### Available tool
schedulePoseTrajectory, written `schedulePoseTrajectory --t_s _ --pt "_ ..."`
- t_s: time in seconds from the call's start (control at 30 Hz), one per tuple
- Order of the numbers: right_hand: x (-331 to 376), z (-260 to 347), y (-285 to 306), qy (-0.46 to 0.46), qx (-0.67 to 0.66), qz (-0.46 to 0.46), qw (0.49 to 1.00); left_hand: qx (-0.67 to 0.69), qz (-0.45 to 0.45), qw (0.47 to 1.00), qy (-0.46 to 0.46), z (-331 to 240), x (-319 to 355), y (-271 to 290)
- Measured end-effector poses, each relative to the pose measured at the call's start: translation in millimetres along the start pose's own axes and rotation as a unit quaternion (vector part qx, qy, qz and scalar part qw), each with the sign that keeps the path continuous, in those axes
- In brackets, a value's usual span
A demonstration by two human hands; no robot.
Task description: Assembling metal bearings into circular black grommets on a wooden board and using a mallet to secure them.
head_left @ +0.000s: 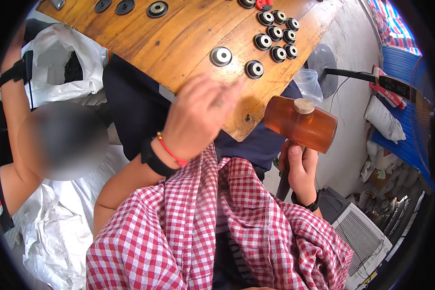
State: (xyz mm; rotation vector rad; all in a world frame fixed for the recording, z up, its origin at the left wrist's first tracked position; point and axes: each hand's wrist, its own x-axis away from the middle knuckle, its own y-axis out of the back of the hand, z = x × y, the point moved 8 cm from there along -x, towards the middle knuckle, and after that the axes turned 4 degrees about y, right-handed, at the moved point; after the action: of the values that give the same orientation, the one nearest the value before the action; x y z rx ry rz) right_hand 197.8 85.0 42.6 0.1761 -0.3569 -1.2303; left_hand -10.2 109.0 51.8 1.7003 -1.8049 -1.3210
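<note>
In my right hand [302,166] is a mallet [319,126] with a translucent amber head, held upright just off the table's near right corner. A wooden plug shows on top of the head, and my fingers wrap the handle just below it. My left hand [195,113] reaches over the table's near edge. Its fingertips are smeared by motion, close to a black wheel with a metal bearing [254,69]; whether they pinch anything is unclear. A silver-faced bearing piece [221,56] lies a little farther to the left.
Several bearing wheels [275,33] cluster at the far right of the wooden table [193,29], beside a red object [264,4]. Black discs [125,6] lie far left. Another person's arm [14,121] and a white sack [84,53] are at left. A fan [322,63] stands right.
</note>
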Motion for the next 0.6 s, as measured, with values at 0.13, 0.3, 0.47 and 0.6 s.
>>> schedulePoseTrajectory --t_s 0.13,0.3,0.47,0.6 --pt "4.8 -9.5 -3.9 -0.065 -0.010 -0.017 0.998 -0.053 -0.085 0.994 0.050 50.1 -26.4 23.2" --pt "0.5 4.0 -13.7 -0.044 -0.018 -0.003 0.999 -0.073 -0.098 0.992 0.018 67.0 -45.4 32.2" --pt "3.3 -2.0 -8.4 -0.043 -0.009 -0.016 0.999 -0.130 0.006 0.991 -0.039 50.0 -38.6 15.3" --pt "5.8 -1.9 -3.2 -0.024 0.004 0.010 1.000 -0.055 0.020 0.998 -0.037 10.8 -3.2 -1.0"
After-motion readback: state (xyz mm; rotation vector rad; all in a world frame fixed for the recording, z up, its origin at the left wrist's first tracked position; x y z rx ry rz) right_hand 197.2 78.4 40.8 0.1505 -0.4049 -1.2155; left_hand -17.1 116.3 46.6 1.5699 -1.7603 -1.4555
